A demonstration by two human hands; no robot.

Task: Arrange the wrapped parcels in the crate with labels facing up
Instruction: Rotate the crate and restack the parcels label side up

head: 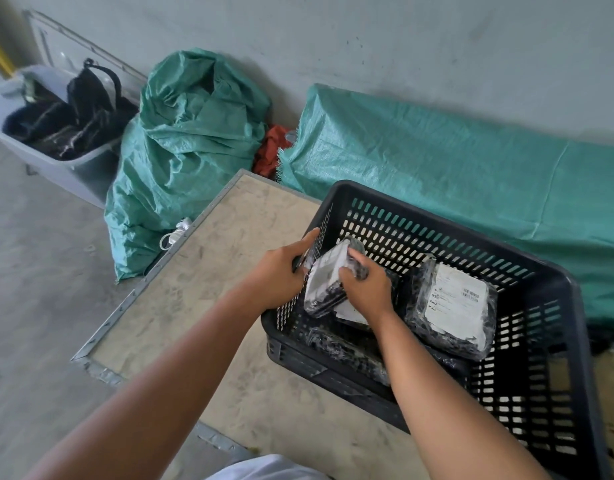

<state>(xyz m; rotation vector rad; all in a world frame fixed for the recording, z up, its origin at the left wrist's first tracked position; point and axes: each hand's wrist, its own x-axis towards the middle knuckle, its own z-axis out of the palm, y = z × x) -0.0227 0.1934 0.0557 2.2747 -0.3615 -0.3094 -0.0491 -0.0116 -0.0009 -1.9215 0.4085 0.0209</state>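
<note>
A black slotted plastic crate (572, 306) stands on a wooden platform. My left hand (281, 271) grips the crate's left wall from outside, fingers over the rim. Inside the crate, my right hand (364, 289) is shut on a black bubble-wrapped parcel (324, 282), which stands tilted on its edge against the left wall with its white label side turned left. A second wrapped parcel (454, 303) leans at the right of the crate, its white label facing up. Another dark parcel (347, 348) lies near the front wall. A white label shows under my right wrist.
The wooden platform (201, 289) has a metal edge and drops to concrete floor on the left. A stuffed green sack (187, 150) and a green tarp-covered mound (454, 168) stand against the wall. A grey bin (56, 161) with dark bags sits far left.
</note>
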